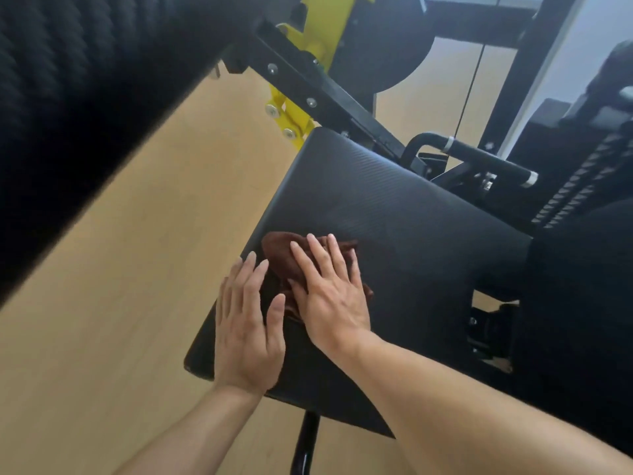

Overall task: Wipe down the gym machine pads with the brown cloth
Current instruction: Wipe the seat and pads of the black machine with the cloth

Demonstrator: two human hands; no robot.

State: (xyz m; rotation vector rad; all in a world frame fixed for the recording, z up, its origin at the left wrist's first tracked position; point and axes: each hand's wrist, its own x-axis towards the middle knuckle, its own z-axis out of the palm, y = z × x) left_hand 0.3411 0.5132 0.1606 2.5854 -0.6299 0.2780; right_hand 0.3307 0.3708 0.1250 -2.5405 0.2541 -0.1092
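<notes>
Brown cloth (284,255) lies bunched on the black seat pad (394,217), near the pad's left edge and closer to me than its middle. My right hand (330,289) rests flat on top of the cloth, fingers straight and a little spread, so it presses the cloth against the pad and covers most of it; only the far-left part and a small edge on the right show from under the hand. My left hand (248,323) lies just beside it on the left, also flat with straight fingers. Its palm rests on the pad near the left edge, and its fingertips reach the near-left side of the cloth, where its thumb comes very close to my right hand.

Beyond the pad, a black frame bar (318,87) runs slanted, with a yellow bracket (291,118) bolted to it. To the right of the pad stands a black handle (479,159) with silver rings. A large ribbed black pad (75,97) fills the upper left, blurred and close to the camera. Under everything is a light wooden floor (102,337). On the far right another dark part of the machine is seen, but I cannot tell what it is.
</notes>
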